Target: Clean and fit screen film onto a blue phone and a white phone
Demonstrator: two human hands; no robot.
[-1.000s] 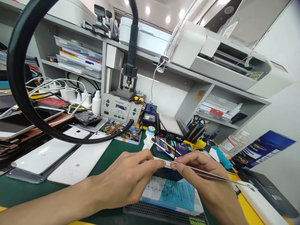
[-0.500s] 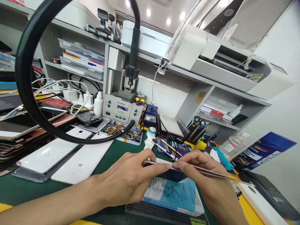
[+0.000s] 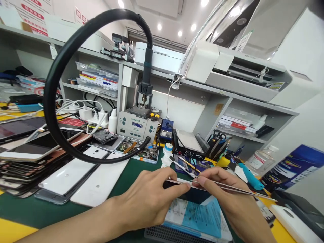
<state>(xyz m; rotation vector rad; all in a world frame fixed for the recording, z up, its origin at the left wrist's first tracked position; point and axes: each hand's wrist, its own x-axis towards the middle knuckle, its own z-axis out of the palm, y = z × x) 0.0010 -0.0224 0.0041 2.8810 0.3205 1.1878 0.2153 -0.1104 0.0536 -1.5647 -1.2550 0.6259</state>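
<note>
My left hand [image 3: 152, 197] pinches the upper edge of a glossy, dark-faced flat panel with a white border [image 3: 197, 195], raised above a blue-and-white printed box [image 3: 202, 219]. My right hand [image 3: 225, 189] grips a thin, pale, flat sheet [image 3: 255, 194], fingertips near the left's. Work looks mid-step: both pieces up in hand, neither laid down. Joined or not, can't tell; fingers hide the overlap. Just beyond, a slim white tool with a dark tip [image 3: 181, 165] crowds the green-topped counter [image 3: 130, 175]. Leftward, a white, rectangular device shell [image 3: 101, 185]; a thick black hose [image 3: 49, 101] loops above, apart from my hands. Grey control station [image 3: 130, 130] behind.
</note>
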